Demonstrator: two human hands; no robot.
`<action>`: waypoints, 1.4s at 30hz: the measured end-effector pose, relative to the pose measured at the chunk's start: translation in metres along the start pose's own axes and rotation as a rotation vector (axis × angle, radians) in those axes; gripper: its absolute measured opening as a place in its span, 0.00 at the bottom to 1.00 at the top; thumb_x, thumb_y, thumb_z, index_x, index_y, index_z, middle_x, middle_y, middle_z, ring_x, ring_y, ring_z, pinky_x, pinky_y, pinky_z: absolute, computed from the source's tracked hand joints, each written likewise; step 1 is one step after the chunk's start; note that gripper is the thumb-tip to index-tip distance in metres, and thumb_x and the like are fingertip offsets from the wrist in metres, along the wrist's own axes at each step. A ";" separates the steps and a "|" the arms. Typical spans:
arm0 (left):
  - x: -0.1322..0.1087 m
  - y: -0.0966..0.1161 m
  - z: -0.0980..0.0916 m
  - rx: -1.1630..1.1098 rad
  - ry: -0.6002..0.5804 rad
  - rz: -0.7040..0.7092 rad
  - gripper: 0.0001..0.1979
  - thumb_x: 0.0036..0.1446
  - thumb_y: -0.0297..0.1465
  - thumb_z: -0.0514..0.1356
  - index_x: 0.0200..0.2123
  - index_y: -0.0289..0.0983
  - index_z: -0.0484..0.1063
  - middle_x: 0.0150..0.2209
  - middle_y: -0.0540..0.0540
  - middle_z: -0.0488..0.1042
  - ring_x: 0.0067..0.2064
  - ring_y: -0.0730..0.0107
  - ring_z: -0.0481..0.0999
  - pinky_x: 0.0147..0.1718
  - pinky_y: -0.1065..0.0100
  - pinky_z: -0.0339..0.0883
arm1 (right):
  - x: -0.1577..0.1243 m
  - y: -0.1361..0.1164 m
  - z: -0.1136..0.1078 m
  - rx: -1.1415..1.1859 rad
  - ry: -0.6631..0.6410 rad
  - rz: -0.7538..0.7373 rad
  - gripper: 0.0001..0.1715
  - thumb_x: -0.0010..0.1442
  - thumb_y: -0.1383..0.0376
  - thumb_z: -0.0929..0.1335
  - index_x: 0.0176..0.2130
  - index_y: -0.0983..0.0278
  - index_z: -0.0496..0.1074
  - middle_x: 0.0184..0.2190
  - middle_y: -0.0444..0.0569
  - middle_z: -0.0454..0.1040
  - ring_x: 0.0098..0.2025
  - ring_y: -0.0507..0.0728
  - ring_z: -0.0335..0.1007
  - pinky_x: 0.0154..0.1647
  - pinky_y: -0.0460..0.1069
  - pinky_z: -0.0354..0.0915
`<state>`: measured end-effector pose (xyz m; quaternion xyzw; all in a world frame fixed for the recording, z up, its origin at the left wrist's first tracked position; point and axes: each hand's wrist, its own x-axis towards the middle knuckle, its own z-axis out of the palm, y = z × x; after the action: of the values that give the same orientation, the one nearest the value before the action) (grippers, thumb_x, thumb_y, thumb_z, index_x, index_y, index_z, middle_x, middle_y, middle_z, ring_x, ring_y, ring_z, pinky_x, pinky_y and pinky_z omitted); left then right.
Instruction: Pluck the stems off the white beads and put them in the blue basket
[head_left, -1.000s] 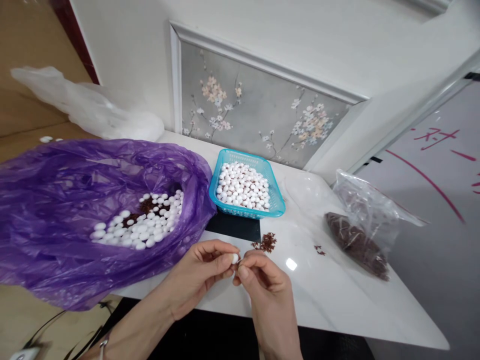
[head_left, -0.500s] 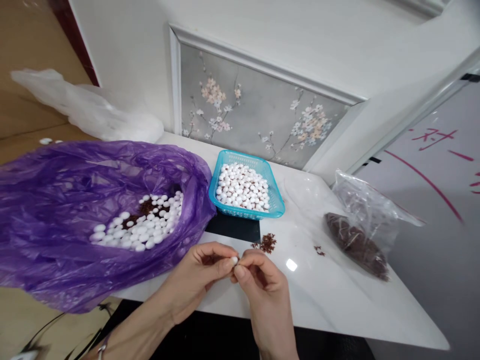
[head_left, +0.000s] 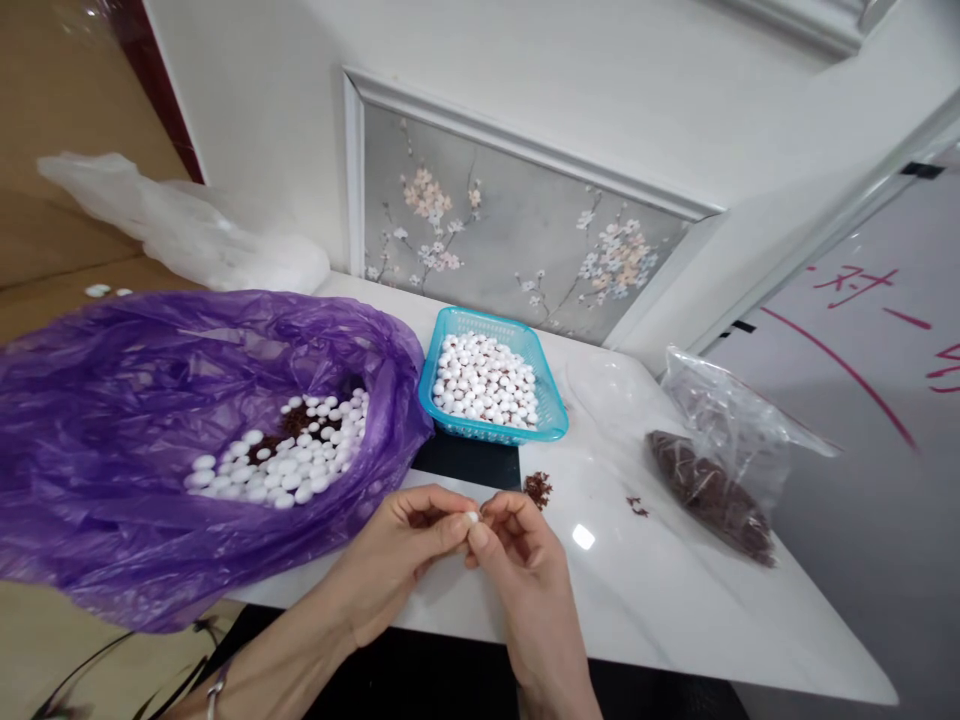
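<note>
Just above the front of the white table, my left hand (head_left: pixel 409 545) pinches a small white bead (head_left: pixel 472 517) between thumb and fingertips. My right hand (head_left: pixel 529 570) meets it there, its thumb and forefinger closed against the bead's near side. Whatever tiny piece the right fingertips may hold is hidden. Beyond the hands lies a small pile of reddish-brown bits (head_left: pixel 537 488). A blue plastic basket (head_left: pixel 556 418) stands behind it, filled with white beads, with brown showing between them. On the left, a purple plastic bag (head_left: pixel 150 350) lies spread open with white beads (head_left: pixel 289 472) and brown bits inside.
At the right, a clear zip bag (head_left: pixel 716 500) of brown bits leans on the table (head_left: pixel 675 610), with a few loose bits (head_left: pixel 637 506) beside it. A dark flat panel (head_left: pixel 472 462) lies before the basket. Behind stand a framed flower picture (head_left: pixel 502 220) and a whiteboard (head_left: pixel 862 400).
The hands stay together at the bead, the right fingers shifting slightly around it. The view has tilted a little, so the background sits slightly lower.
</note>
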<state>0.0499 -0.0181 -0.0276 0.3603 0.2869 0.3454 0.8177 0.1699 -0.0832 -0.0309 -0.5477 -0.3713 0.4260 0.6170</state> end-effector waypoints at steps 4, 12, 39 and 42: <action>0.001 0.002 0.000 -0.093 0.034 -0.084 0.06 0.46 0.30 0.70 0.30 0.36 0.79 0.26 0.50 0.77 0.29 0.78 0.74 0.33 0.77 0.69 | 0.011 -0.011 -0.031 -0.344 0.165 -0.159 0.11 0.61 0.58 0.65 0.39 0.62 0.71 0.33 0.47 0.72 0.37 0.55 0.69 0.40 0.50 0.66; 0.002 0.003 -0.001 -0.131 0.034 -0.085 0.09 0.46 0.30 0.70 0.33 0.35 0.80 0.33 0.48 0.78 0.36 0.76 0.76 0.40 0.77 0.70 | 0.047 0.013 -0.076 -0.954 0.089 -0.211 0.26 0.66 0.58 0.57 0.58 0.65 0.65 0.61 0.56 0.62 0.62 0.62 0.57 0.61 0.61 0.55; 0.040 0.092 0.015 1.254 0.337 0.704 0.17 0.54 0.24 0.57 0.47 0.37 0.76 0.50 0.40 0.76 0.52 0.55 0.72 0.54 0.60 0.58 | 0.014 0.055 -0.077 -0.974 0.136 -0.308 0.27 0.62 0.52 0.60 0.55 0.60 0.68 0.60 0.52 0.63 0.59 0.66 0.62 0.58 0.63 0.62; 0.003 0.116 -0.030 1.381 0.425 0.611 0.14 0.55 0.28 0.56 0.42 0.36 0.79 0.44 0.38 0.79 0.47 0.49 0.75 0.51 0.55 0.59 | 0.014 0.057 -0.075 -1.024 0.144 -0.331 0.25 0.62 0.52 0.60 0.53 0.59 0.71 0.59 0.51 0.65 0.58 0.66 0.63 0.56 0.63 0.63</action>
<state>-0.0111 0.0536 0.0457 0.7763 0.4752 0.3601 0.2047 0.2378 -0.0952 -0.0974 -0.7402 -0.5694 0.0491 0.3542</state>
